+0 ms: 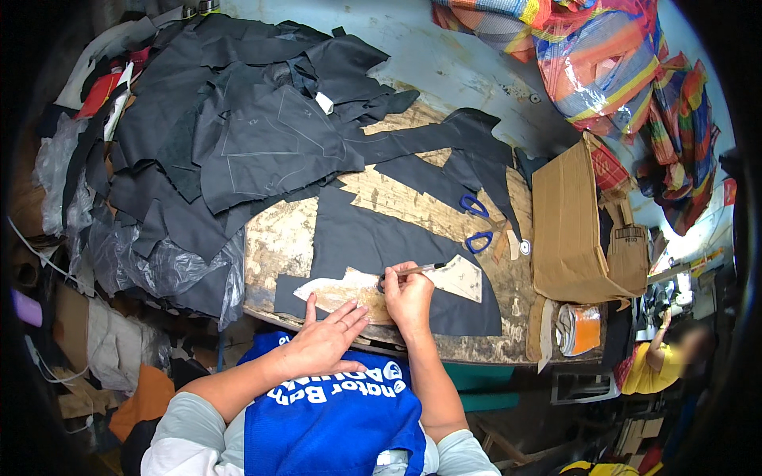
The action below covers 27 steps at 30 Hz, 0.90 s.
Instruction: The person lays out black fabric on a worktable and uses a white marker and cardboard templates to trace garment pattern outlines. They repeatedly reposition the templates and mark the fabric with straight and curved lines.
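Observation:
A pale, curved pattern template [460,278] lies on a piece of black leather-like sheet [357,238] near the front edge of the table. My left hand [327,337] rests flat with its fingers spread over the near left part of the template. Between the fingers of my right hand [408,301] is a slim pen-like marking tool [425,269], slanted over the template's upper edge. Its writing tip is hidden by the hand. Blue-handled scissors [478,241] lie on the sheet's far right side, apart from both hands.
Black sheets [270,143], some with pale drawn outlines, are heaped at the left and back. Clear plastic [190,266] hangs off the left edge. A cardboard box [567,218] stands at the right. Beyond it, a person in yellow [655,369] sits by a machine.

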Motion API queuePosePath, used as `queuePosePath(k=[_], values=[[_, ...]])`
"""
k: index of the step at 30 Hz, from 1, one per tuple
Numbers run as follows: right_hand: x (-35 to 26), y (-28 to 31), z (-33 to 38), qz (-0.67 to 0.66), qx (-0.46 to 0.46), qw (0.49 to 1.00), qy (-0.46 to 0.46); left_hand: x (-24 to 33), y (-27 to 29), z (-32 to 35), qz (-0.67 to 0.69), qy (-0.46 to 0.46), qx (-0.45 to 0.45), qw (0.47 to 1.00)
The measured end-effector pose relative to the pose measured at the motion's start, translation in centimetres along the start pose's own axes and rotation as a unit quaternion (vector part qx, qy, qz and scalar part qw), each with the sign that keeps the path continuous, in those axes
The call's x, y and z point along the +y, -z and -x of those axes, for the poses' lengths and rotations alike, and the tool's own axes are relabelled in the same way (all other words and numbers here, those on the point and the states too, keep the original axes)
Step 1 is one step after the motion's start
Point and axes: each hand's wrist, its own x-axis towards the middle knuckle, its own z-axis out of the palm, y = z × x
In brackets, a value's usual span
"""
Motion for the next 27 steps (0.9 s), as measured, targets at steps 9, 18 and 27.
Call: queuePosePath(k=[9, 18, 27], values=[[0.0, 3.9, 2.9, 0.108, -0.073, 0.979, 0.155, 0.1, 0.2, -0.1, -0.015, 0.007, -0.006, 1.0], [1.4, 6.6, 7.7, 0.096, 0.016, 0.994, 0.05, 0.7, 1.9, -0.4, -0.013, 0.007, -0.012, 1.0], [-0.3, 4.6, 6.9, 0.196, -0.029, 0.946, 0.257, -2.5, 7.0, -5.9, 0.178, 0.036, -0.132, 0.974]])
